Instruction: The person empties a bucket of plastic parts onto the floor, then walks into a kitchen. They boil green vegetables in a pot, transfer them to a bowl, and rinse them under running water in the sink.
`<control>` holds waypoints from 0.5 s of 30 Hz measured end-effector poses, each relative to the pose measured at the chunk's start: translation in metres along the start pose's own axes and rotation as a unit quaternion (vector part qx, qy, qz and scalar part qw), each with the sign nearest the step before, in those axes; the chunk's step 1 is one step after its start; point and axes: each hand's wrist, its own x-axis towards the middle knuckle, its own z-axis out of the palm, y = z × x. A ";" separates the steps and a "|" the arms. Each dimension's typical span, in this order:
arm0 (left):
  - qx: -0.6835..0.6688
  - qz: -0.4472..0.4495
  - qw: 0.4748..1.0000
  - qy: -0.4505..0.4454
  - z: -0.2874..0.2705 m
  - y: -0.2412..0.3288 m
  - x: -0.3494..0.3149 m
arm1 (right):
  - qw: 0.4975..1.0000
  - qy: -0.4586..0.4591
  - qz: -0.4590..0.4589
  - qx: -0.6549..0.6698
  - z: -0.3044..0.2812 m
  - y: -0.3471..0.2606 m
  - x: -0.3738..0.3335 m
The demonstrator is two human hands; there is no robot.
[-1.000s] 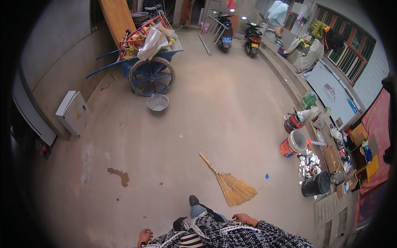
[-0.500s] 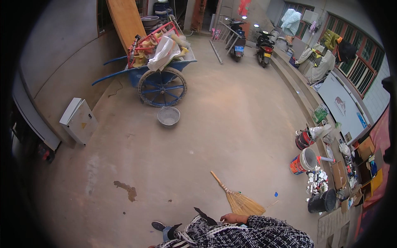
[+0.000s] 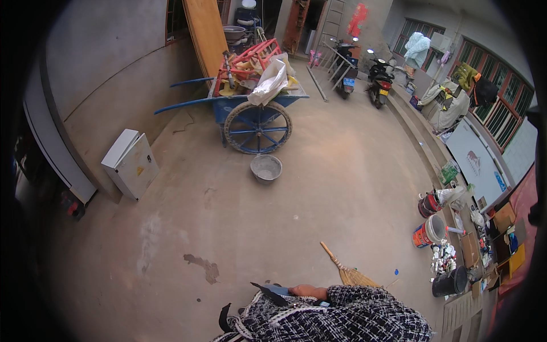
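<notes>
Grip: only one of your hands (image 3: 306, 292) shows, low in the frame against your checked top (image 3: 342, 319); which hand it is cannot be told. It rests on a dark flat thing (image 3: 272, 289), and whether the fingers are closed on it cannot be told. No other hand is in view.
Broom: a straw broom (image 3: 346, 269) lies flat on the concrete floor (image 3: 319, 188), just beside and slightly right of that hand, handle pointing up and left, bristles partly hidden behind your sleeve.
Ahead: a grey basin (image 3: 266, 167) sits on the floor in front of a blue cart (image 3: 250, 117) with a spoked wheel, loaded with a red crate and a white sack.
Left: a white box (image 3: 130, 163) leans by the wall; a dark stain (image 3: 202, 267) marks the floor nearer you.
Right: paint buckets (image 3: 428, 229), a black bin (image 3: 450, 281) and small clutter line the step.
Far: two scooters (image 3: 364, 77) stand parked by the doorway.
Doing it well: if you reach for the broom, go for the bare handle rather than the bristles, and lift it clear of your sleeve.
</notes>
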 end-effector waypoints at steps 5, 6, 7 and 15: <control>0.005 -0.002 1.000 -0.003 -0.063 0.024 0.051 | 0.996 -0.047 -0.051 -0.050 -0.029 -0.063 0.086; 0.006 -0.004 1.000 -0.003 -0.076 0.029 0.061 | 0.996 -0.043 -0.048 -0.059 -0.032 -0.075 0.108; 0.000 -0.008 1.000 0.003 -0.090 0.031 0.070 | 0.995 -0.053 -0.037 -0.082 -0.037 -0.086 0.130; -0.041 -0.070 0.995 0.052 -0.207 0.032 0.137 | 0.987 -0.091 -0.126 -0.035 -0.094 -0.160 0.307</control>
